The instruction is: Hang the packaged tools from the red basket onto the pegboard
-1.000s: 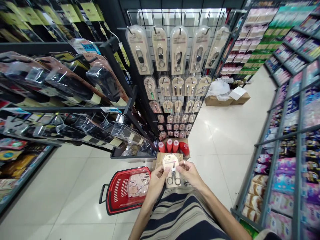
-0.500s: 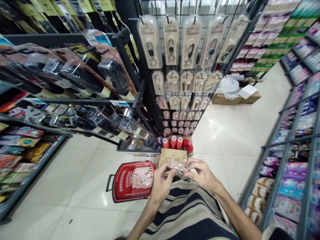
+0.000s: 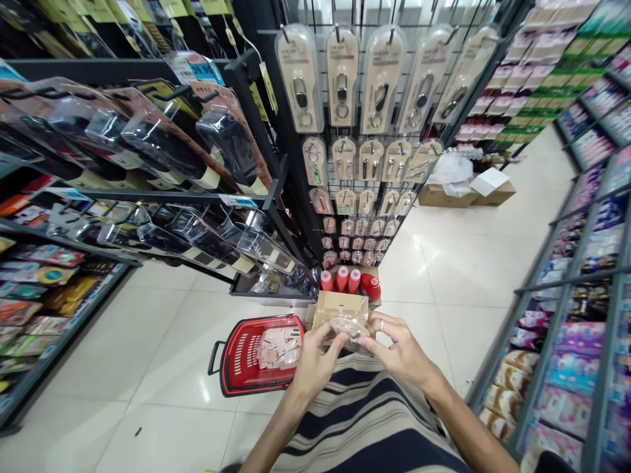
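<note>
Between my two hands is a small clear plastic blister pack (image 3: 353, 326); what is inside it is too small to make out. My left hand (image 3: 318, 358) pinches its left side between thumb and fingers. On the other side my right hand (image 3: 399, 348), with a ring on one finger, grips the pack's right edge. Just beyond the pack stands a cardboard box (image 3: 340, 303). A red shopping basket (image 3: 236, 358) with a black handle sits on the floor to the left, holding several pale pink carded packs (image 3: 280, 348).
Ahead rises a wire rack with several carded packs (image 3: 386, 85) on hooks. Red bottles (image 3: 342, 279) stand at its foot. Shelves with dark boxed goods (image 3: 229, 141) project on the left. More shelves (image 3: 566, 341) line the right, and cardboard boxes (image 3: 446, 196) lie on the floor farther back.
My right thumb has shifted slightly left along the pack, and the pack has tilted a little between my hands. The view has moved slightly.
</note>
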### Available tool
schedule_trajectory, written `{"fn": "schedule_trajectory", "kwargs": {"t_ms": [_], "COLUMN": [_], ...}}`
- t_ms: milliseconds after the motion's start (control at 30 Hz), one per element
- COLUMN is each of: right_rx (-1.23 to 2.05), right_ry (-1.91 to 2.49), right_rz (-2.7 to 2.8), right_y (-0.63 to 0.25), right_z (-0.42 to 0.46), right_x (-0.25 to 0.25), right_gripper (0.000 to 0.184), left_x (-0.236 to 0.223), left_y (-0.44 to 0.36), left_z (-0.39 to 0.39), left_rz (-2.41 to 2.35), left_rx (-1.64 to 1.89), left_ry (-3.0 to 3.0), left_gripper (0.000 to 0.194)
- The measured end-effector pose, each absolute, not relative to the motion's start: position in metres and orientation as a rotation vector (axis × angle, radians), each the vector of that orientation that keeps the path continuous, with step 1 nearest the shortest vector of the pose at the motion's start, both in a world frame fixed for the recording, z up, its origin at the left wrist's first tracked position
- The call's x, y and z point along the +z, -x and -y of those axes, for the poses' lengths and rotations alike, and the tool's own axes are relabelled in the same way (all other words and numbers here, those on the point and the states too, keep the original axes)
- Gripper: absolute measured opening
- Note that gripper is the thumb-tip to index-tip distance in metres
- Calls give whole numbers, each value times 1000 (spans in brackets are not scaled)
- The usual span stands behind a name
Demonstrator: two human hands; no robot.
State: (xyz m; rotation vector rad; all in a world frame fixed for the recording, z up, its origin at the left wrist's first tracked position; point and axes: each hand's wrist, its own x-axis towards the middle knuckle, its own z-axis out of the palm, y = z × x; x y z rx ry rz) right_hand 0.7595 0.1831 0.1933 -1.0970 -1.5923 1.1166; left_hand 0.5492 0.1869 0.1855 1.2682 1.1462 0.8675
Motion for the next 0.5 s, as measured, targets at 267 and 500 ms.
{"fn": "schedule_trajectory", "kwargs": {"t_ms": [267,500], "right_rx": [1395,1456], "right_ry": [1138,1139], "right_rz": [1304,838], "right_y": [-748,-748], "right_z": [-182,-191], "right_x": [169,123], "right_gripper": [27,37], "left_x": [167,142], "left_y": [-561,-549], "left_z": [-197,-206], "left_rz": [-1106,-1107], "left_rx": [953,862], "left_ry": [-990,-838], "left_gripper": [45,39]}}
